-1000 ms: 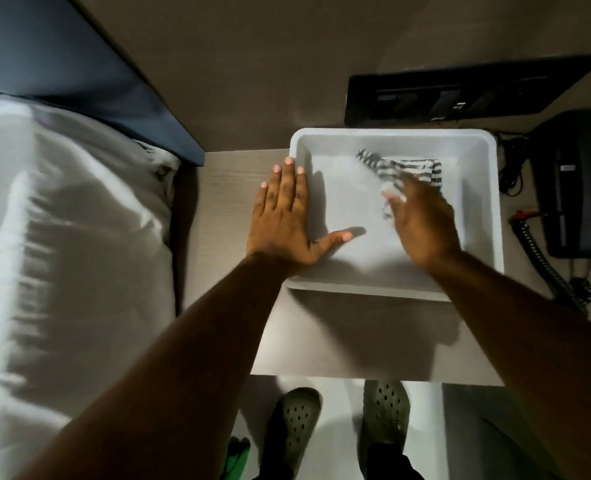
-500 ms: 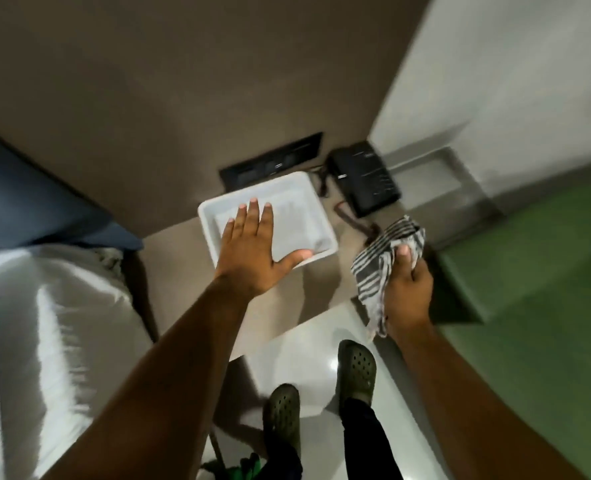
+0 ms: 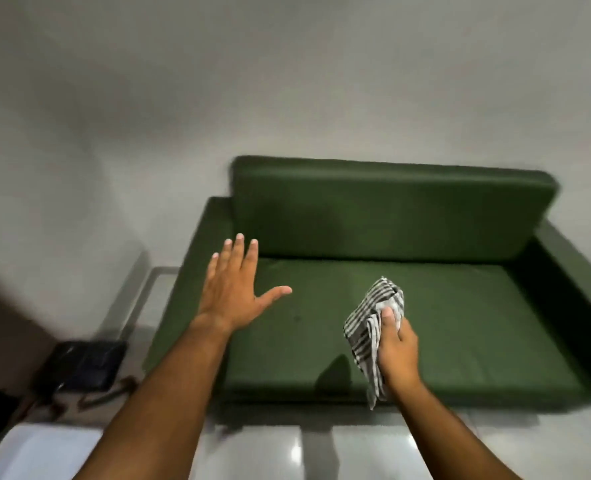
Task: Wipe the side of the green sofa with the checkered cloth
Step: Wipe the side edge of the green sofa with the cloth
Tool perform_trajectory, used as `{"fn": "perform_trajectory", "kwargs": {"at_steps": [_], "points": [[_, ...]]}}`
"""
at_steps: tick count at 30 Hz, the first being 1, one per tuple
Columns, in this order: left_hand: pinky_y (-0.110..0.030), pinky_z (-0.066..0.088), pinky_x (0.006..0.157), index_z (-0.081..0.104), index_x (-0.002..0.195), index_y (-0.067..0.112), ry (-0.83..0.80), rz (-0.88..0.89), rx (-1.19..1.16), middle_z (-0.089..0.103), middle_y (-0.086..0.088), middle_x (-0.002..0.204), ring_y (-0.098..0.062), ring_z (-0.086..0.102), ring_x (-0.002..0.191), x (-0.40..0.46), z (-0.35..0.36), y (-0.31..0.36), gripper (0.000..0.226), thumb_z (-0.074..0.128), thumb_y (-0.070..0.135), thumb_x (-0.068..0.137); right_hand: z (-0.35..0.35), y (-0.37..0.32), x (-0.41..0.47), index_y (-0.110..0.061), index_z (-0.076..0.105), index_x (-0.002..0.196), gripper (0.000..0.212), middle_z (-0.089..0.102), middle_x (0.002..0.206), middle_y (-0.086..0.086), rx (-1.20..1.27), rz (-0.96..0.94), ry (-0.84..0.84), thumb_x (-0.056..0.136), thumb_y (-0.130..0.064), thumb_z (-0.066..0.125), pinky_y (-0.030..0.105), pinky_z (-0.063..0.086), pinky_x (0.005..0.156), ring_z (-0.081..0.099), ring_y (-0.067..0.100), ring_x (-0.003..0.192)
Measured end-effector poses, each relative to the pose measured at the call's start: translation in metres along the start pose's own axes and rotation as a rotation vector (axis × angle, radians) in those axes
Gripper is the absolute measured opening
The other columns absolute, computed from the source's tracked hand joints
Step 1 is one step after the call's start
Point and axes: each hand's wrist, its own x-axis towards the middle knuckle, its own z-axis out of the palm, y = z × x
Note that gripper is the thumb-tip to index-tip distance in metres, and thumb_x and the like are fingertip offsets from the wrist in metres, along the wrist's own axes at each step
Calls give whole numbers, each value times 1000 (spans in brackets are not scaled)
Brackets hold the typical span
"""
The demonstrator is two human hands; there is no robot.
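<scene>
The green sofa (image 3: 443, 306) fills the middle and right of the head view, facing me, with its left armrest (image 3: 197, 268) beside the wall. My right hand (image 3: 399, 351) is shut on the black-and-white checkered cloth (image 3: 370, 327), which hangs bunched over the front part of the seat cushion. My left hand (image 3: 233, 292) is open, fingers spread, palm down above the left end of the seat near the left armrest. Neither hand clearly touches the sofa.
A black telephone (image 3: 79, 365) sits at the lower left on a dark side table, with its cord trailing right. A corner of the white tray (image 3: 38, 448) shows at the bottom left. Glossy pale floor (image 3: 321, 452) runs along the sofa's front. A plain wall stands behind.
My right hand lifted the cloth out of the white tray and carried it right. The view swung from the bedside table to the sofa, and my left hand left the tray.
</scene>
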Motion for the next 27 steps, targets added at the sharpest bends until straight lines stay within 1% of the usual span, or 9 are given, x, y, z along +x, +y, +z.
{"fn": "perform_trajectory", "kwargs": {"at_steps": [5, 8, 10, 14, 16, 20, 24, 25, 27], "points": [[-47, 8, 124, 5, 158, 16, -47, 325, 9, 2, -11, 167, -28, 0, 154, 55, 21, 178, 119, 7, 95, 69, -153, 14, 44, -14, 63, 120, 38, 69, 113, 4, 101, 89, 288, 98, -43, 50, 36, 49, 95, 64, 21, 106], [-47, 9, 124, 7, 158, 17, -94, 523, 9, 5, -11, 167, -28, 3, 154, 66, 48, 288, 117, 13, 94, 71, -236, 36, 68, -17, 63, 113, 33, 68, 113, 5, 160, 133, 454, 99, -43, 48, 33, 47, 93, 63, 21, 106], [-47, 10, 124, 9, 158, 18, -150, 653, 22, 6, -10, 167, -27, 4, 154, 70, 76, 362, 116, 13, 94, 71, -288, 59, 85, -22, 63, 109, 31, 69, 111, 6, 178, 182, 565, 98, -47, 48, 34, 47, 94, 63, 24, 106], [-47, 10, 124, 10, 158, 18, -280, 852, 68, 8, -11, 167, -28, 5, 154, 70, 155, 493, 114, 13, 92, 71, -376, 126, 116, -14, 63, 114, 43, 69, 113, 10, 213, 291, 732, 98, -49, 45, 38, 48, 97, 63, 26, 107], [-47, 11, 123, 11, 158, 18, -354, 937, 91, 9, -12, 167, -29, 6, 154, 68, 208, 554, 113, 15, 91, 73, -415, 173, 132, -14, 61, 118, 46, 68, 114, 7, 235, 355, 788, 98, -51, 44, 38, 48, 98, 62, 25, 108], [-49, 13, 123, 14, 158, 18, -454, 1058, 148, 11, -14, 166, -31, 9, 154, 63, 325, 647, 110, 17, 89, 74, -465, 273, 165, -16, 58, 126, 49, 67, 122, 8, 286, 455, 847, 97, -53, 43, 43, 47, 104, 62, 25, 112], [-50, 14, 122, 16, 158, 20, -478, 1131, 276, 11, -14, 166, -33, 10, 153, 78, 455, 698, 109, 14, 88, 73, -481, 387, 222, -21, 60, 123, 50, 69, 120, 4, 388, 475, 846, 93, -58, 45, 44, 49, 103, 64, 20, 110], [-51, 13, 121, 16, 158, 21, -489, 1145, 310, 10, -14, 166, -33, 9, 153, 83, 486, 706, 109, 13, 88, 72, -480, 414, 235, -20, 60, 123, 46, 68, 120, 3, 420, 477, 855, 95, -54, 46, 39, 51, 101, 64, 19, 109], [-52, 13, 121, 16, 158, 23, -495, 1207, 376, 8, -12, 167, -33, 8, 153, 93, 540, 724, 104, 19, 88, 76, -475, 457, 260, -17, 58, 125, 37, 66, 119, 1, 475, 467, 855, 100, -42, 46, 17, 51, 90, 62, 14, 107]]}}
